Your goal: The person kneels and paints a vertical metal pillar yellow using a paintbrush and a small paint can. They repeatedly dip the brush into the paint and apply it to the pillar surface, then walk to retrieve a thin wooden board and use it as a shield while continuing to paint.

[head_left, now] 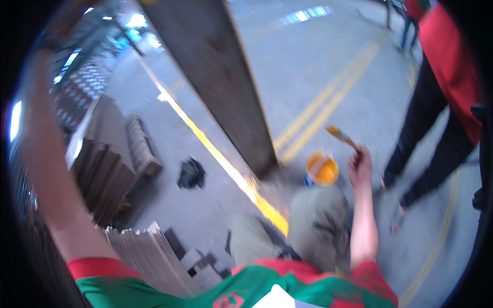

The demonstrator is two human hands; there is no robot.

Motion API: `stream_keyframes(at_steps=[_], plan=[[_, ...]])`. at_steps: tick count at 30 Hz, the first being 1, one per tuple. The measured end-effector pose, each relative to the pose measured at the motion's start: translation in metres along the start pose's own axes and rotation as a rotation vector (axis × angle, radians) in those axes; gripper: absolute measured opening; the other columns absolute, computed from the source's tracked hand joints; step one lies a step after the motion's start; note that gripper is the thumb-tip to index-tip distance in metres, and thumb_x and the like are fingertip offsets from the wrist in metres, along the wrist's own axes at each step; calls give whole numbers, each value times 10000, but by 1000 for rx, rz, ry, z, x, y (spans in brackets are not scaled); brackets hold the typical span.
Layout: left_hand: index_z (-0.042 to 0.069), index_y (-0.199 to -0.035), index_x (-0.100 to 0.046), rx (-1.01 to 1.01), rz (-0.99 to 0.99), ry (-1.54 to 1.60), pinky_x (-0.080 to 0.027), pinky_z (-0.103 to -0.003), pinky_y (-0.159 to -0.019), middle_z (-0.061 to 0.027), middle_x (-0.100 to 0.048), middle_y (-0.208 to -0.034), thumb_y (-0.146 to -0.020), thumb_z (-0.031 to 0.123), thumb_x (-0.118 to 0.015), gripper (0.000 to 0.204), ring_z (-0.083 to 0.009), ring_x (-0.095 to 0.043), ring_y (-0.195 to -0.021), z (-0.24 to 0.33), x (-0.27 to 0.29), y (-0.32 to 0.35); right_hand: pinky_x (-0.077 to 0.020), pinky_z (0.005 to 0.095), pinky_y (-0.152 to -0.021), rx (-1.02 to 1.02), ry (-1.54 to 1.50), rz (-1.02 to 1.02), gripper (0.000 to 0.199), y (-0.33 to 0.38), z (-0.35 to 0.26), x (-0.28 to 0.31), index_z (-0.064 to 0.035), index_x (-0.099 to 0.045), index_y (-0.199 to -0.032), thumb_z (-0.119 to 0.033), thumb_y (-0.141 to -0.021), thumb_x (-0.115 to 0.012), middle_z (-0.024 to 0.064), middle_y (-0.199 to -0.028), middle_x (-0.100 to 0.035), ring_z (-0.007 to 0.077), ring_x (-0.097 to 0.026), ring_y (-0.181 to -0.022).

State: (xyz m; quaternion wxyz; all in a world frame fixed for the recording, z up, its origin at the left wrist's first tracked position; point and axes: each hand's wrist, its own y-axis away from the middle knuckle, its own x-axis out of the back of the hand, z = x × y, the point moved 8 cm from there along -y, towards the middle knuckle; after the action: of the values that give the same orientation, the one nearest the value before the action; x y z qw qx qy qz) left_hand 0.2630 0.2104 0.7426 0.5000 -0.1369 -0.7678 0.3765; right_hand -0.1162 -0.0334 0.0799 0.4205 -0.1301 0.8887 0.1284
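Observation:
In my right hand (360, 167), closed around its handle, is a paintbrush (343, 137) with yellow paint on its bristles. The brush is raised and tilted, its bristles toward the upper left. Below and left of it, an open bucket (328, 172) of yellow paint stands on the floor beside my knee. My left arm reaches up along the left rim of the picture. The left hand (60, 24) is dark and blurred there, so its fingers and anything in them cannot be made out. A tall dark column (221, 77) rises in front of me.
A bright yellow stripe (221, 160) runs along the floor past the column. Stacks of flat cardboard (105, 154) stand at the left, with a black bag (191, 173) nearby. A person in red (452, 77) stands close on the right. Double yellow lines (328, 100) cross the floor beyond.

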Motion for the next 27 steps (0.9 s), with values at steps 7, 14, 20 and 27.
stream_keyframes(at_steps=[7, 14, 20, 27], plan=[[-43, -986, -771, 61, -12, 39, -558, -381, -718, -187, -752, -835, -793, 329, -715, 423, -248, -719, -769, 7, 23, 13, -495, 249, -568, 435, 68, -275, 282, 27, -59, -259, -12, -684, -1142, -252, -993, -692, 34, -794, -654, 96, -605, -668], [-19, -986, -779, 130, -41, 116, -560, -387, -733, -186, -752, -839, -784, 320, -703, 402, -255, -727, -793, 18, 31, 28, -512, 226, -595, 961, 12, -559, 169, 82, -72, -440, -2, -750, -1068, -80, -920, -777, 51, -805, -717, 64, -633, -683], [-54, -968, -761, 103, 3, 108, -558, -405, -746, -205, -740, -829, -790, 286, -685, 391, -278, -724, -801, 21, 37, 27, -518, 192, -646, 1233, 107, -544, 207, 102, -68, -511, -23, -765, -1051, -118, -879, -831, 25, -873, -757, 37, -663, -740], [-66, -977, -756, 121, 41, 71, -561, -417, -772, -240, -740, -863, -802, 259, -675, 377, -317, -727, -822, 18, 41, 29, -544, 214, -658, 1411, 207, -508, 196, 114, -60, -531, -32, -762, -1011, -125, -859, -845, 57, -883, -768, 86, -708, -743]])
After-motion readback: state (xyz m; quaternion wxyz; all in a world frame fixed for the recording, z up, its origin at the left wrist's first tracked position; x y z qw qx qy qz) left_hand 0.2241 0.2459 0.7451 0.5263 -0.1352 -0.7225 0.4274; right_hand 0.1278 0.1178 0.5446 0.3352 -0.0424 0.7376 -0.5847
